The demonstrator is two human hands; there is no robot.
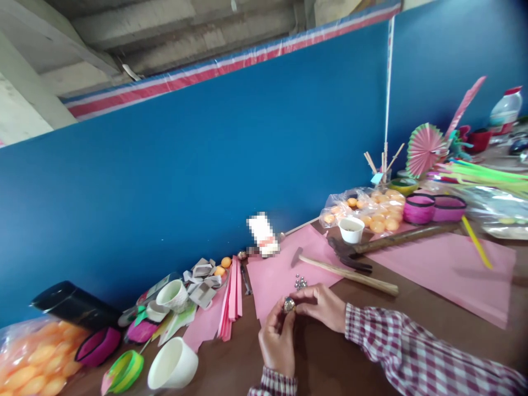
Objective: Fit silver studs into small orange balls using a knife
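Between the thumb and fingers of my left hand is a small shiny metal ball. My right hand comes in from the right, its thumb and forefinger closed in a pinch at the ball's right side; whatever sits between those fingertips is too small to make out. Just beyond my hands, several small silver beads lie in a loose pile on a pink paper sheet. A small hammer with a wooden handle rests across the sheet's right part.
A claw hammer lies farther right, near a small white cup and a bag of orange balls. Leftward are folded pink paper strips, a white cup and a green tape roll. A blue partition stands behind.
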